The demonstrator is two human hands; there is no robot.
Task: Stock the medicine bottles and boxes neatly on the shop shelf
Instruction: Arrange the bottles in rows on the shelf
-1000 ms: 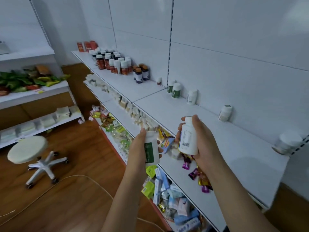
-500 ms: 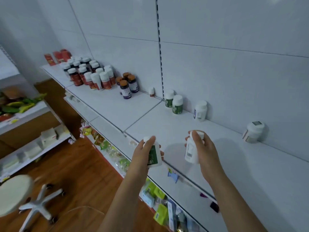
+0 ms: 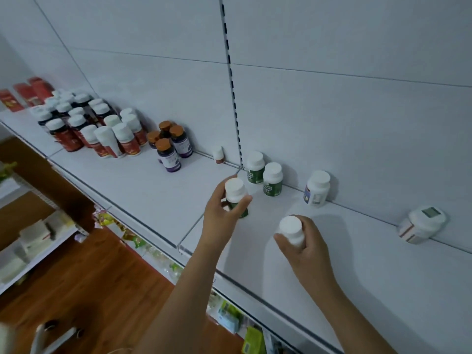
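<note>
Bottles' labels mostly hidden: left hand (image 3: 221, 215) grips green-labelled bottle (image 3: 235, 195), right hand (image 3: 304, 247) white bottle (image 3: 292, 230).

You have reached both hands forward over the shelf (image 3: 143, 190). Your left hand (image 3: 222, 213) has carried its green-labelled bottle (image 3: 236, 196) close to the two green bottles (image 3: 264, 172) at the back wall, and your right hand (image 3: 304, 247) has lowered its white bottle (image 3: 291, 229) toward the shelf.
</note>
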